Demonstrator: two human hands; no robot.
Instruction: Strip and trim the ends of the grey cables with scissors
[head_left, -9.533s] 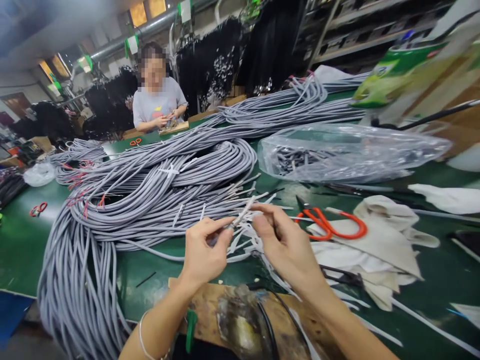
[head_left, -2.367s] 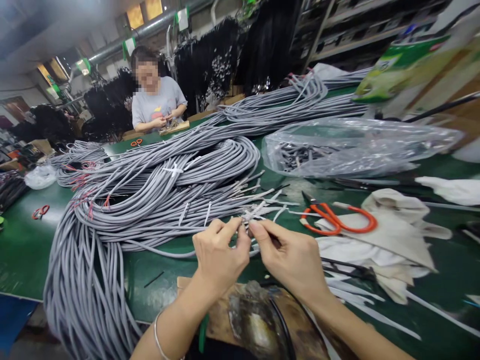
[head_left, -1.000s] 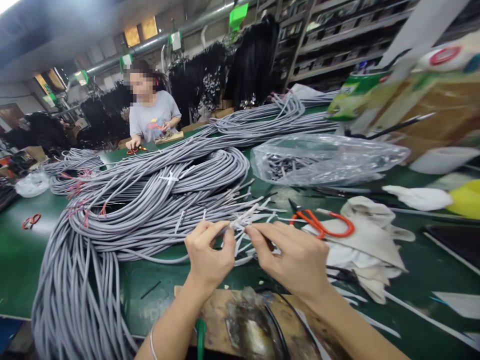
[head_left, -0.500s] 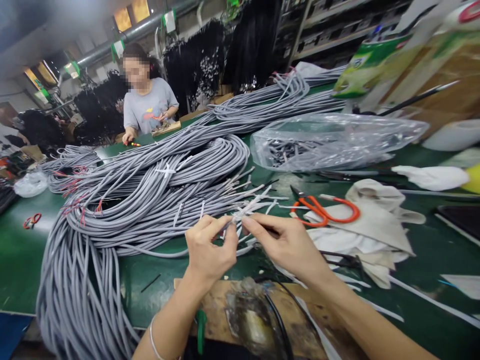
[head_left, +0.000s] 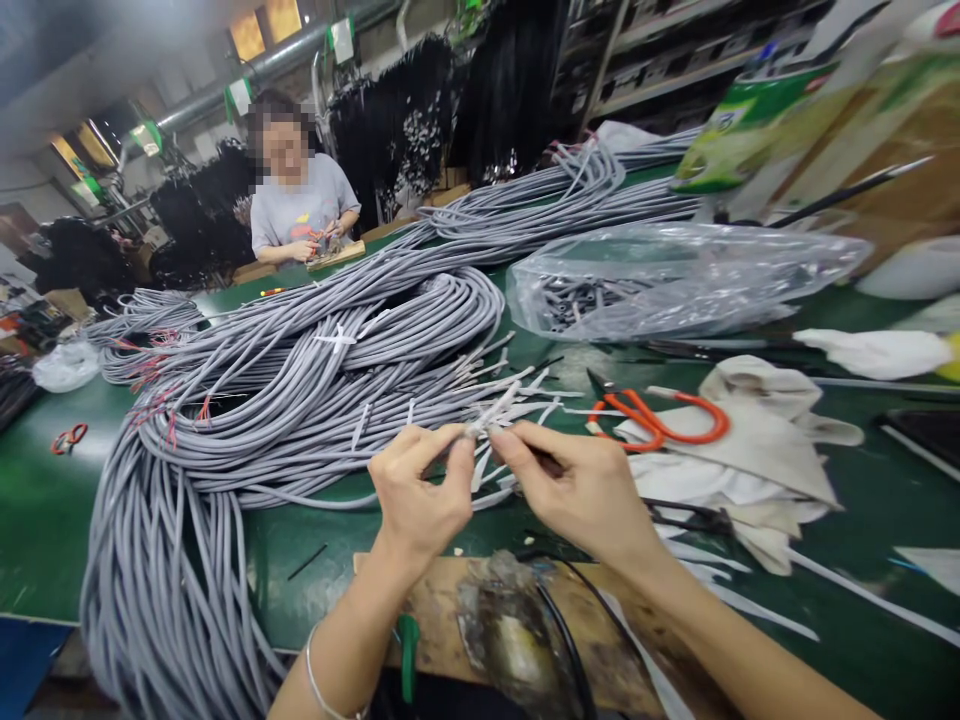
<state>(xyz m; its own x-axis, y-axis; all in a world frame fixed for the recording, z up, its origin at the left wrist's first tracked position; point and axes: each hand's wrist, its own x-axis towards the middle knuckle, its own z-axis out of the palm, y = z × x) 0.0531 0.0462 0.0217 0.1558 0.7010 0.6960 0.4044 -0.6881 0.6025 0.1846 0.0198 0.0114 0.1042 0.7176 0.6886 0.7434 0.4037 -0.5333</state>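
My left hand (head_left: 424, 490) is closed in a pinch of thumb and forefinger on the end of a grey cable. Close beside it, my right hand (head_left: 570, 480) pinches the whitish strands (head_left: 493, 412) at that cable end. Fingertips hide the exact point of grip. Behind both hands lie the frayed white ends of other grey cables (head_left: 300, 470), bundled in long loops across the bench. Orange-handled scissors (head_left: 694, 437) rest just right of my right hand, partly on a crumpled pale cloth (head_left: 772, 440).
A wooden board (head_left: 435, 600) with a cloudy lump and black cords lies below my hands. Beyond the scissors is a clear plastic bag (head_left: 690, 280) of small dark parts. White strips (head_left: 765, 605) litter the right side. Across the green bench (head_left: 45, 520) sits a co-worker (head_left: 304, 210).
My two hands stay pinched together, with only slight finger movement at the cable end. The co-worker's hand has left the bench and joined the other one. The view has shifted slightly.
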